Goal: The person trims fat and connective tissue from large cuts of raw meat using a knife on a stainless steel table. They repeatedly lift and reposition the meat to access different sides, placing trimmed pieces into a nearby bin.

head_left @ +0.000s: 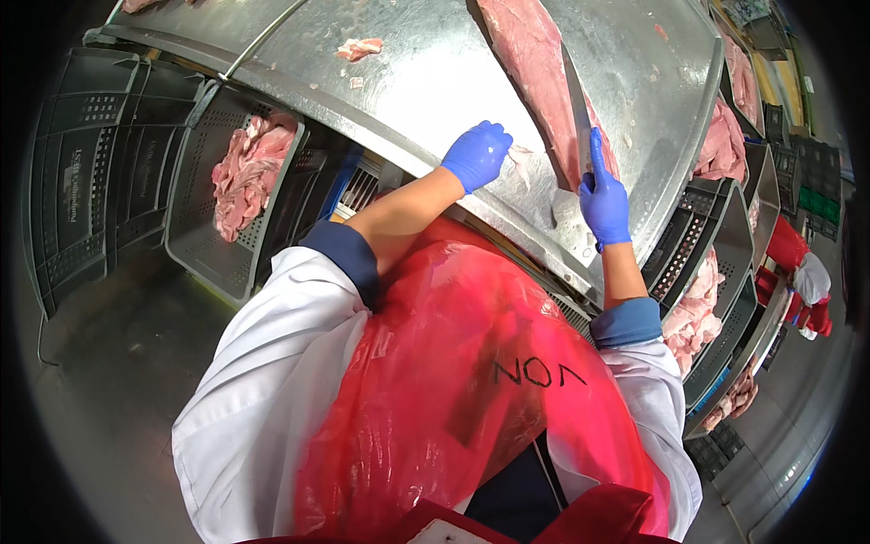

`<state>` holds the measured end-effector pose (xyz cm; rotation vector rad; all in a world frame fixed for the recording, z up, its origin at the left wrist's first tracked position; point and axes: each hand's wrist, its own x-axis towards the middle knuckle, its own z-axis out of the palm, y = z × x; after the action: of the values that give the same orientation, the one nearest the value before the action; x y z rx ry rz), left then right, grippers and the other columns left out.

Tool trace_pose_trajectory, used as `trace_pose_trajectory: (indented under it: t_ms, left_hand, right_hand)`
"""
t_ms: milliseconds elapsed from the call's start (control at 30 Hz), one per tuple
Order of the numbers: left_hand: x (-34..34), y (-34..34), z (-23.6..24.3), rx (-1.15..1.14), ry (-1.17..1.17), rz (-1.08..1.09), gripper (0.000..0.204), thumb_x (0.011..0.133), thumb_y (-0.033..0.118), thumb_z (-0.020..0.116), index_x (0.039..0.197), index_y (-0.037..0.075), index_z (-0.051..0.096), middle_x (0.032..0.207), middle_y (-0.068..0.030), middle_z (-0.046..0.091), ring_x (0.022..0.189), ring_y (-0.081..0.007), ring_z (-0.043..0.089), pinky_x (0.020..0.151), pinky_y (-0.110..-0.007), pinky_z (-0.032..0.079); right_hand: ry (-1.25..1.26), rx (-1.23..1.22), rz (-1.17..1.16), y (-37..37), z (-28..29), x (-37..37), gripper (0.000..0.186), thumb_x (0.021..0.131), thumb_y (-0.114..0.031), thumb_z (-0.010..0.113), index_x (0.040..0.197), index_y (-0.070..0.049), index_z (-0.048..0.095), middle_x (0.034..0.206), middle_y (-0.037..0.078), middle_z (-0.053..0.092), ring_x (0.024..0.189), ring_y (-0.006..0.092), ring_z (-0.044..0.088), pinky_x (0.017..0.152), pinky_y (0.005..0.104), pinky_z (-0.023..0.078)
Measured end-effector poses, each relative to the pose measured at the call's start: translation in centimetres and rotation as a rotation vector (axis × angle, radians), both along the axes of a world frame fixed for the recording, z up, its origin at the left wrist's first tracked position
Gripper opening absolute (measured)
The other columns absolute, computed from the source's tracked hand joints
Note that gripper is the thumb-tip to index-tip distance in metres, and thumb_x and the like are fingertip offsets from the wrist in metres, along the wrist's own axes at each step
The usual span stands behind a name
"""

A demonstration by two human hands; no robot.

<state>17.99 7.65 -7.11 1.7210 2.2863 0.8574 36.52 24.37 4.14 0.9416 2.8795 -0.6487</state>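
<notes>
A long piece of pale pink meat (526, 63) lies on the metal table, running away from me. My right hand (604, 204), in a blue glove, is closed round a knife, its index finger stretched along the tool. The knife's long blade (576, 104) lies along the right side of the meat, with a narrow pink strip (600, 136) showing beyond it. To the left of the meat, my blue-gloved left hand (476, 156) is closed, its fingers pinched together. A thin pale scrap of meat (519, 163) hangs at its fingertips.
Small meat scraps (360, 49) lie farther up the metal table (408, 109). Left of it stands a grey crate (195, 181) holding pink meat pieces, beside stacked dark crates (91, 145). More crates with meat (698, 299) line the right side. A person in red (797, 263) is at far right.
</notes>
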Motion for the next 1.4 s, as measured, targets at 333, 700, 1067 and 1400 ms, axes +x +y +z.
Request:
trace_pose_trajectory:
  t_ms: [333,700,1067,1400]
  left_hand:
    - [-25.5,-11.2,-3.0,0.124,0.123,0.469,0.044,0.081,-0.003,0.052,0.123,0.004,0.065,0.122,-0.0169,0.067,0.122,-0.0354,0.06,0.102,-0.043,0.047]
    - [0.6,-7.5,3.8,-0.203,0.055,-0.341,0.022,0.088,0.031,0.066,0.097,0.011,0.07,0.119,-0.0134,0.065,0.113,-0.0369,0.059,0.089,-0.048,0.047]
    - [-20.5,-16.6,3.5,-0.318,0.11,0.447,0.04,0.095,0.044,0.058,0.092,0.009,0.076,0.09,-0.0217,0.069,0.085,-0.0425,0.067,0.073,-0.049,0.053]
    - [-27.8,-20.0,10.2,-0.706,0.489,0.495,0.054,0.087,0.041,0.067,0.124,0.002,0.06,0.123,-0.0254,0.062,0.115,-0.0422,0.059,0.095,-0.052,0.047]
  right_hand:
    - [0.213,-0.152,-0.006,-3.3,-0.9,7.0,0.083,0.088,0.001,0.055,0.161,-0.025,0.025,0.08,0.027,0.065,0.073,0.0423,0.069,0.069,0.0448,0.053]
    - [0.157,-0.282,-0.311,-5.1,0.0,12.9,0.086,0.088,0.001,0.055,0.162,-0.027,0.02,0.093,0.028,0.068,0.068,0.0391,0.067,0.065,0.0381,0.05]
    - [0.294,-0.295,-0.443,-3.9,-1.5,12.6,0.087,0.088,0.0,0.055,0.162,-0.027,0.019,0.066,0.014,0.054,0.054,0.0173,0.048,0.056,0.0338,0.044]
    - [0.496,-0.402,-0.508,-3.8,-4.4,5.9,0.087,0.092,-0.001,0.057,0.163,-0.026,0.015,0.08,0.006,0.065,0.06,0.0113,0.057,0.057,0.0293,0.05]
